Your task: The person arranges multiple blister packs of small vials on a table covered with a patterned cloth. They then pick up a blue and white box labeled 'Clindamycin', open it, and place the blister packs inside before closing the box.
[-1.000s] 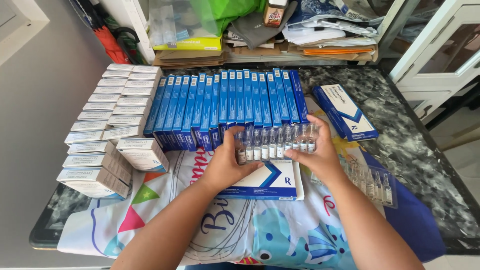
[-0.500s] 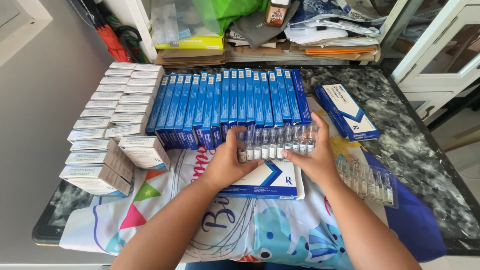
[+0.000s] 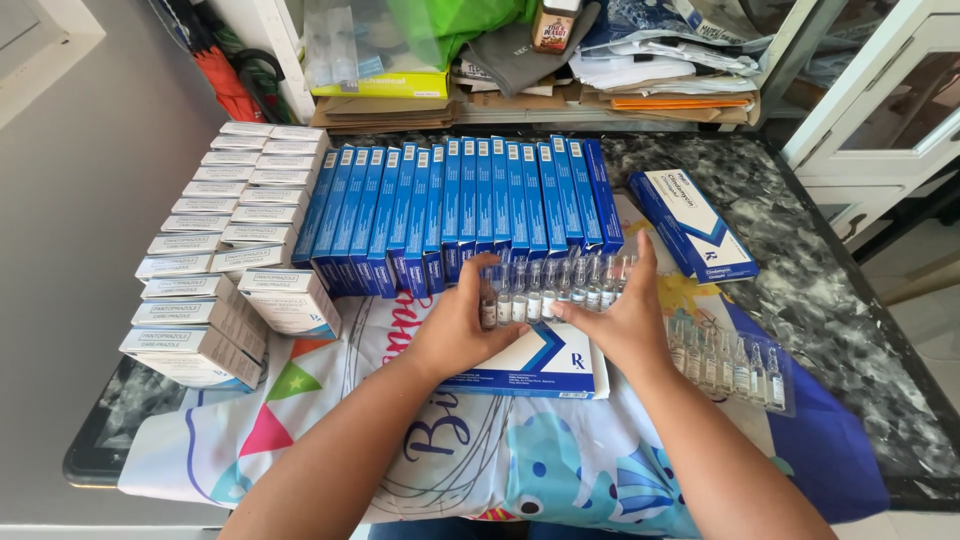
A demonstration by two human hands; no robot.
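My left hand (image 3: 462, 322) and my right hand (image 3: 622, 318) hold a clear plastic tray of glass ampoules (image 3: 552, 288) between them, one hand at each end, just above an open blue-and-white box (image 3: 548, 362) lying on the patterned cloth (image 3: 400, 440). Directly behind the tray stands a long row of upright blue boxes (image 3: 460, 205). A second tray of ampoules (image 3: 730, 362) lies on the cloth to the right of my right hand.
Stacks of small white boxes (image 3: 215, 240) fill the left side of the dark marble table (image 3: 850, 300). A closed blue-and-white box (image 3: 692, 222) lies at the right rear. Papers, a green bag and cartons crowd the shelf (image 3: 520, 100) behind.
Both hands stay on the ampoule tray, which has barely shifted over the open box. The view has moved slightly.
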